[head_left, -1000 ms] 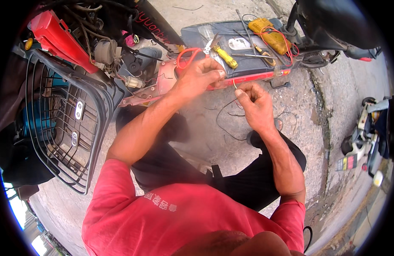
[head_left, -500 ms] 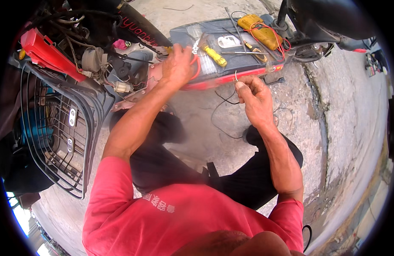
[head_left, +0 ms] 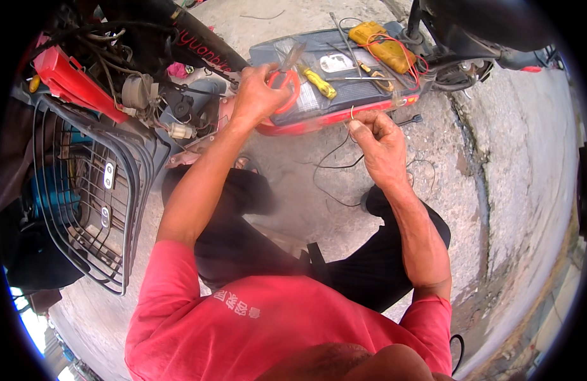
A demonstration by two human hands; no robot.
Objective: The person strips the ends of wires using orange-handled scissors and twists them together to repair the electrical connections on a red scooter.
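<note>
Over the scooter's grey footboard [head_left: 263,58], my left hand [head_left: 255,96] is closed on red-handled scissors [head_left: 296,91]. Their metal blades point up and away from me. My right hand [head_left: 380,145], farther right and nearer to me, pinches a thin wire [head_left: 352,113] between thumb and fingertips. Its short pale end curves up above the fingers. A thin black cable [head_left: 316,180] loops over the ground beneath that hand. Beside the scissors lies a tool with a yellow handle [head_left: 319,83].
A yellow multimeter [head_left: 384,47] with red leads lies on the footboard's far right, near long metal tools [head_left: 346,39]. Opened scooter parts with loose wiring [head_left: 140,89] stand at the left, above a black wire basket [head_left: 90,190]. A black plug [head_left: 416,119] rests on the ground.
The scissors have been lifted off the footboard in my left hand, their blades now swung upward. My right hand stays almost in place with the wire.
</note>
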